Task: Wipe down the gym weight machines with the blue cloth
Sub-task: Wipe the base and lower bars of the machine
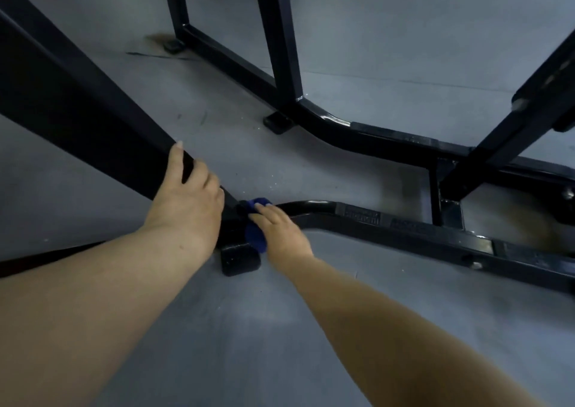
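A black steel weight machine frame (357, 219) lies low over the grey floor. My left hand (186, 198) grips the slanted black beam (77, 95) where it comes down to the base, thumb on its upper face. My right hand (280, 229) presses the blue cloth (256, 235) onto the joint where that beam meets the curved base rail. Most of the cloth is hidden under my fingers; a fold shows above and below the hand.
A black rubber foot (239, 260) sits on the floor just below the joint. A second base rail (342, 126) with uprights and another foot (277, 121) crosses behind. A slanted post (513, 120) rises at the right. Grey floor (264, 328) lies between my forearms.
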